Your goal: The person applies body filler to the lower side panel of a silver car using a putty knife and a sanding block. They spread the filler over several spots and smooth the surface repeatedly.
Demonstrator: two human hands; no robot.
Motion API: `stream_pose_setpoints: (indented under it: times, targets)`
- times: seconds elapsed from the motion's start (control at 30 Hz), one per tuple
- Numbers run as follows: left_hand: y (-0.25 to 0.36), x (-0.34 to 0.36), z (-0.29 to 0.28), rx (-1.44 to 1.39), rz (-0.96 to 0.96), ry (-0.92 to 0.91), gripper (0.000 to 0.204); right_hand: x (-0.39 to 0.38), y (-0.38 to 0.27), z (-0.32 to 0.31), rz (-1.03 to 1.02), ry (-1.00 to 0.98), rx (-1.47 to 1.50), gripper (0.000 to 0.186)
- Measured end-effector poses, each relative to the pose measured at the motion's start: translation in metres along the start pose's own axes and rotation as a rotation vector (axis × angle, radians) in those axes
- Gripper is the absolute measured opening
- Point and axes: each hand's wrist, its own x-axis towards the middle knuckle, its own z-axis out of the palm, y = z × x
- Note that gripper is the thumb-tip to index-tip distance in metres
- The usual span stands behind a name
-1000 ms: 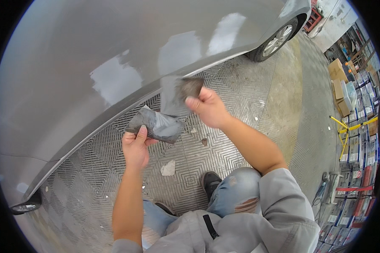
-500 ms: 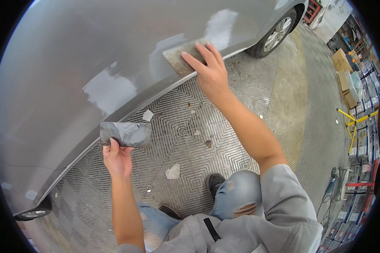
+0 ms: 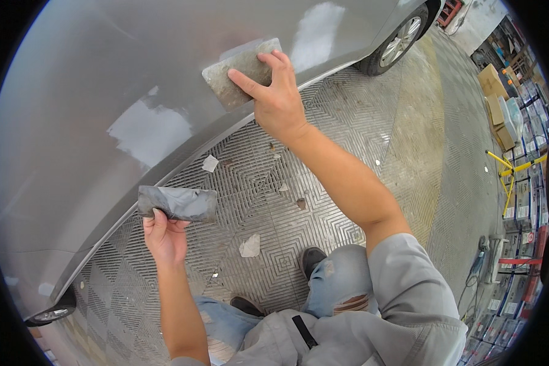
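My right hand point(image 3: 279, 104) presses a flat rectangular putty spreader point(image 3: 245, 61) against the lower side of a grey car point(image 3: 73, 122), its fingers spread over the back. Part of a pale patch shows past the spreader's upper edge. Lower and to the left, my left hand point(image 3: 166, 238) pinches a thin dark plate point(image 3: 192, 207) between thumb and fingers, with smooth grey putty smeared on top. Light grey putty patches lie on the car panel: one patch point(image 3: 152, 131) left of the spreader, another patch point(image 3: 316, 36) to its right.
A car wheel point(image 3: 402, 41) stands at the upper right. Pale scraps, such as a torn piece point(image 3: 249, 246), lie on the ridged floor point(image 3: 274, 201). Along the right are cardboard boxes point(image 3: 493, 82), a yellow stand point(image 3: 511, 171) and stacked goods.
My right hand has moved the spreader left along the car panel, off the space beside the right patch. The left hand with the plate has shifted slightly down and left.
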Motion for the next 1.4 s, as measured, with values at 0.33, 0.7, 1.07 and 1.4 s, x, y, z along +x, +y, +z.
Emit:
stream_pose_setpoints:
  times: [0.33,0.7,1.07,1.4]
  targets:
    - [0.003,-0.002,-0.001,-0.021,-0.014,-0.032,0.023,-0.033,0.001,0.003,0.051,-0.132,0.059,0.054]
    - [0.002,-0.006,-0.001,-0.03,-0.018,-0.041,0.022,-0.091,0.001,-0.005,0.215,-0.431,0.079,0.05]
    - [-0.029,0.003,0.015,0.024,-0.208,0.075,0.02,-0.072,-0.012,-0.084,1.346,-0.312,1.435,0.024]
    - [-0.049,0.016,0.061,-0.132,-0.188,-0.069,0.016,-0.01,-0.068,-0.142,0.814,-0.747,0.764,0.019]
